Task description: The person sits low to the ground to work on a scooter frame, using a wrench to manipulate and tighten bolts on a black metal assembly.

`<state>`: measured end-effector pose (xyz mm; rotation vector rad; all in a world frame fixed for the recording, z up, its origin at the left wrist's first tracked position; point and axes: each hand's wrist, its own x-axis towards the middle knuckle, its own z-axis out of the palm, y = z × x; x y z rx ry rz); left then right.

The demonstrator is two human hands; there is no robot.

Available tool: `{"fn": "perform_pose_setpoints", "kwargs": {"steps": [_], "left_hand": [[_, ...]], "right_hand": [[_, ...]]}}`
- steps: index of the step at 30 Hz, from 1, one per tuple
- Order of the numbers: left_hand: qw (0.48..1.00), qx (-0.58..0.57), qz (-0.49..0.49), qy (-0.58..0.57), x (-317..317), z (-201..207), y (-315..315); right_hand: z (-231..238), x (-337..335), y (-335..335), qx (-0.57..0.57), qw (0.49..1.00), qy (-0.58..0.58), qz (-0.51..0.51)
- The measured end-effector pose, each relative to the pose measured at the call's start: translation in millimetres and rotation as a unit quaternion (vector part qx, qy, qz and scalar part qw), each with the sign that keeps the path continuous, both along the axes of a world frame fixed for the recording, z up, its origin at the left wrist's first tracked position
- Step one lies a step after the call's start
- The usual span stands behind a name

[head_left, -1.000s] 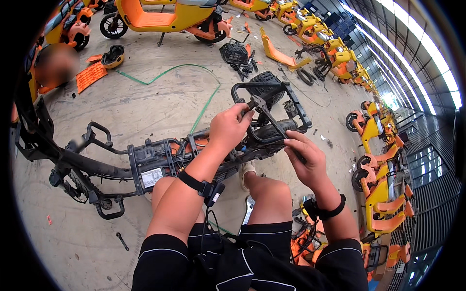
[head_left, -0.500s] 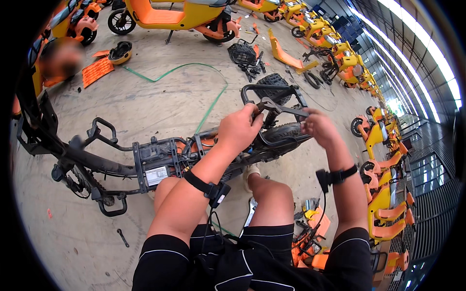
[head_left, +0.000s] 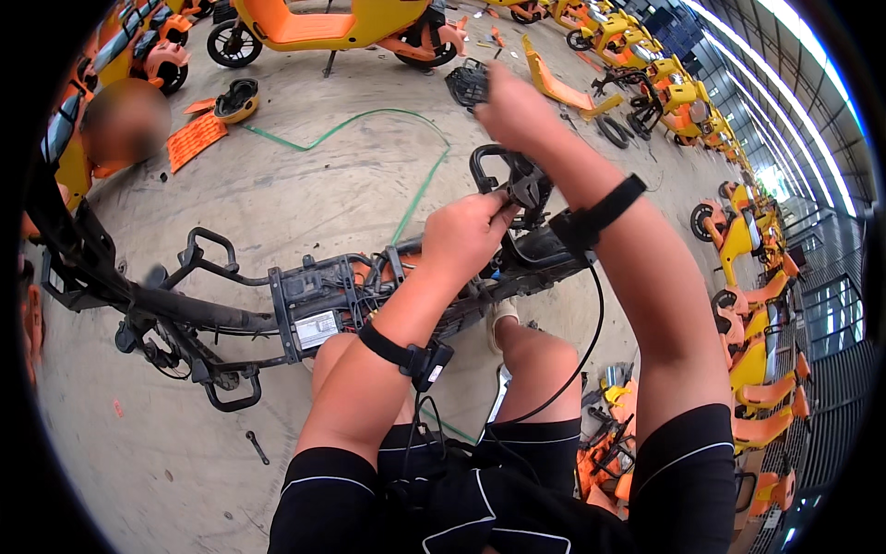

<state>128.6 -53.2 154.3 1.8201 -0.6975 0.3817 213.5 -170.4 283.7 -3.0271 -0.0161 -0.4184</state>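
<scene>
A stripped black scooter frame (head_left: 208, 309) lies across in front of me, with exposed wiring and a battery-like box with a white label (head_left: 317, 330) in its middle. My left hand (head_left: 466, 231) is closed at the jaw end of a grey adjustable wrench (head_left: 524, 191), by the rear rack of the frame. Raised beyond it, my right hand (head_left: 517, 109) is closed at the wrench's handle end; the hand and forearm hide most of the handle. Whatever the jaws bite on is too dark to make out.
A yellow and orange scooter (head_left: 323, 28) stands at the far side. A green strap (head_left: 420, 198) runs over the floor near a helmet (head_left: 237, 100). Another wrench (head_left: 257, 447) lies at the lower left. Loose parts (head_left: 609, 434) lie beside my right leg. Scooters (head_left: 738, 249) line the right.
My right hand has swung up and away to the left, turning the wrench handle from pointing right to pointing away. The left hand stays by the jaws. The view has shifted slightly.
</scene>
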Motion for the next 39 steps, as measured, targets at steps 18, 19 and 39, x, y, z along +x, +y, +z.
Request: {"fn": "perform_pose_setpoints", "kwargs": {"steps": [18,19,39], "left_hand": [[0.995,-0.055,-0.020,0.086,-3,-1,-4],[0.995,-0.059,-0.011,0.081,-4,-1,-6],[0.995,-0.071,-0.008,0.063,-4,1,-6]], "right_hand": [[-28,-233,-13,-0.057,0.952,-0.141,0.264],[-33,-239,-20,0.009,0.952,-0.178,0.247],[-30,-128,-156,0.609,0.776,0.011,-0.165]]}}
